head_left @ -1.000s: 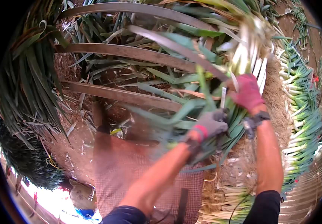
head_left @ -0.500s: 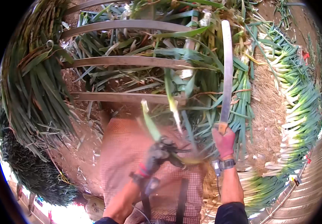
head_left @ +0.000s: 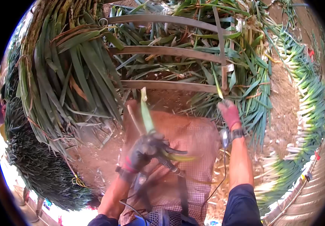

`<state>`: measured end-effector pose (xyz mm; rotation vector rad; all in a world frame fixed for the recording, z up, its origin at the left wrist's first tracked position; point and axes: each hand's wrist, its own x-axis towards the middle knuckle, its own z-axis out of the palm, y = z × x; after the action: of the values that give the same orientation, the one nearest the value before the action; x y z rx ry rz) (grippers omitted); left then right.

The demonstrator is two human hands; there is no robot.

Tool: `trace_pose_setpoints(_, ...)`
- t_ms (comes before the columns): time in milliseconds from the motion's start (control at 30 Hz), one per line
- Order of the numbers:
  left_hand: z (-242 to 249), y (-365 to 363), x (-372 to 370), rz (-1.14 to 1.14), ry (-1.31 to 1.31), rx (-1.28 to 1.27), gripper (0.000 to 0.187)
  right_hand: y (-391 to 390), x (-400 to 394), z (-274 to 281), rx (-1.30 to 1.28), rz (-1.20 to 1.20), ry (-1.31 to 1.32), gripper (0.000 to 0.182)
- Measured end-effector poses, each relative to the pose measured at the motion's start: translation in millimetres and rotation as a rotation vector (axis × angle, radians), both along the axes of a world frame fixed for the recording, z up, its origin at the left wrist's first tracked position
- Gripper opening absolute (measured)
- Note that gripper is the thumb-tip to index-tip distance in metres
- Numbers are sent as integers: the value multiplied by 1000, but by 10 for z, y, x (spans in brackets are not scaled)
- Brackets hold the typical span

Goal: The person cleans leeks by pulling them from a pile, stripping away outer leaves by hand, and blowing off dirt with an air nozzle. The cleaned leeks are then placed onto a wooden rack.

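Note:
My left hand (head_left: pixel 144 150), in a dark glove, is closed around a green leek leaf (head_left: pixel 146 115) with a pale upper tip. The same hand grips what looks like an air blow gun (head_left: pixel 172 167) with a hose running off it; its far side is hidden. My right hand (head_left: pixel 229 113), in a pink glove, closes over the white end of a leek (head_left: pixel 217 83) hanging at the rack's near corner. Just above that hand a long knife (head_left: pixel 219 41) lies along the rack edge, its tan handle toward me. Both hands are apart.
A slatted rack (head_left: pixel 170 51) stands before me over loose leaves. Big leek bundles (head_left: pixel 83 67) drape at the left, with a dark green pile (head_left: pixel 38 162) behind. Trimmed leeks (head_left: pixel 305 94) line the right side. A checked apron (head_left: pixel 181 139) covers my lap.
My right hand has let go of the knife, now on the rack, and taken hold of a leek's white end. My view has shifted left; the left hand still holds the leaf and blow gun.

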<state>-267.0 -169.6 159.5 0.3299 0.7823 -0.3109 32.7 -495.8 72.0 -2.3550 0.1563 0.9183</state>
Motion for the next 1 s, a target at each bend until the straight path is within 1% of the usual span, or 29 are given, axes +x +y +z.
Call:
trace_pose_setpoints(33,-28,71,-125,-76,-75,-12,63,-63,-331,39,64,-33,147,40)
trace_pose_setpoints(67,91,72,-199,31,-52,-93,62,12,-647,246,18,-7,202,47)
trace_pose_setpoints(100,220,88,-256,13,-43,-100,62,-141,-994,188,-25,39,242,46)
trace_pose_setpoints(133,349,114,-310,45,-32,-131,61,-331,-1396,36,-67,80,286,45)
trace_pose_setpoints(167,435,148,-376,79,-21,-157,61,-410,-1713,11,-66,59,296,45)
trace_pose_setpoints(200,397,241,-560,-99,-63,-58,66,-474,-2013,12,5,-41,350,40)
trace_pose_setpoints(233,498,335,-577,-122,-46,-66,66,-559,-2335,20,73,-143,406,34)
trace_pose_setpoints(300,749,496,-460,-137,133,-200,69,-883,-2892,-110,-89,873,8,24)
trace_pose_setpoints(333,785,554,-441,-37,126,-256,76,-369,-2769,442,-393,1392,283,22)
trace_pose_setpoints(367,714,631,-512,-60,107,-249,79,-827,-3497,100,-27,1027,372,23)
trace_pose_setpoints(400,683,723,-483,-49,90,-243,79,-797,-3877,203,-109,1540,483,28)
trace_pose_setpoints(433,655,800,-446,-37,78,-238,79,-750,-4184,265,6,1106,891,35)
trace_pose_setpoints(467,638,886,-407,4,116,-225,76,-789,-4566,371,-94,505,1098,44)
trace_pose_setpoints(500,641,929,-344,45,160,-210,73,-577,-4362,626,-131,481,1158,46)
trace_pose_setpoints(533,616,918,-141,-34,35,-130,68,-638,-4623,538,-143,412,1055,48)
trace_pose_setpoints(567,536,1034,-185,8,213,-133,66,-689,-4839,408,-158,350,946,50)
trace_pose_setpoints(600,456,1085,-64,-38,165,-123,65,-522,-4562,354,-281,296,910,49)
trace_pose_setpoints(633,350,1125,71,-82,110,-113,63,-302,-4079,330,-387,291,785,45)
trace_pose_setpoints(667,220,1192,65,-193,51,45,62,-385,-3984,39,-271,359,285,40)
trace_pose_setpoints(700,188,1213,171,-182,94,62,62,-477,-3958,-313,-449,505,294,36)
trace_pose_setpoints(733,165,1201,309,-166,137,53,62,-440,-3494,-471,-440,409,639,36)
trace_pose_setpoints(767,110,1195,432,-161,164,54,62,-570,-3616,-583,-425,401,658,36)
trace_pose_setpoints(833,1,1187,619,-186,189,72,62,-956,-3840,-971,-448,789,238,35)
trace_pose_setpoints(867,-34,1177,697,-202,199,84,62,-978,-3791,-1064,-431,781,242,35)
trace_pose_setpoints(933,-81,1156,813,-221,228,88,62,-1029,-3729,-1064,-461,753,439,38)
trace_pose_setpoints(1000,-140,1123,917,-227,242,73,63,-1005,-3817,-1191,-464,758,526,40)
